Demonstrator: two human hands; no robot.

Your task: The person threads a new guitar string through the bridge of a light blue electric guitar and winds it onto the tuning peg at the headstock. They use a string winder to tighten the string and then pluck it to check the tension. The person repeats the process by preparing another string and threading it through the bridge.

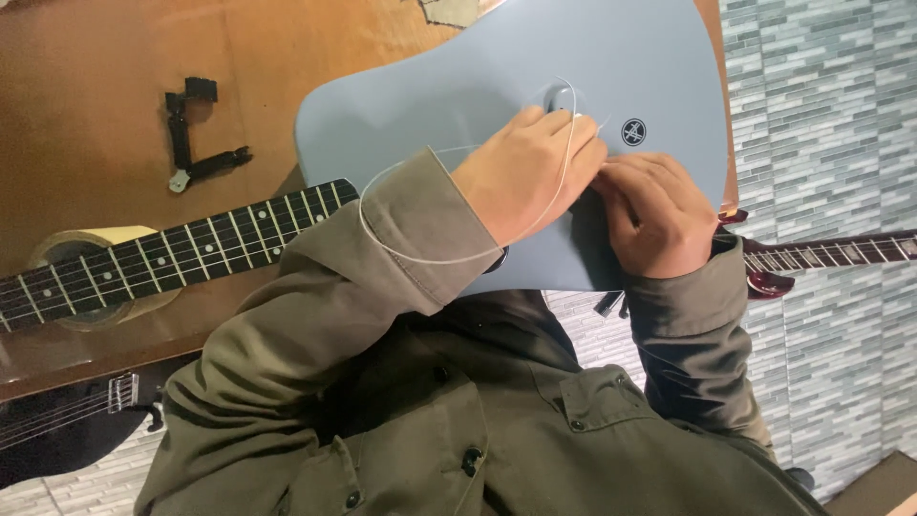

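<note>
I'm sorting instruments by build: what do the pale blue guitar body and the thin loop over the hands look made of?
The guitar body looks smooth and matte, painted wood or moulded plastic; no grain shows. The string is thin, pale and springy, likely nylon or wire.

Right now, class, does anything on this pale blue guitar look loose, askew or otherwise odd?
Yes: a thin pale guitar string curls loose in a wide loop over the olive jacket sleeve, instead of lying taut along the black fretted neck. Both hands, left hand and right hand, press together on the pale blue guitar body.

Left hand [528, 172] curled, knuckles up, fingertips pressed down. Right hand [659, 215] curled beside it, touching at the fingers. Both forearms sleeved, bent in toward each other.
</note>
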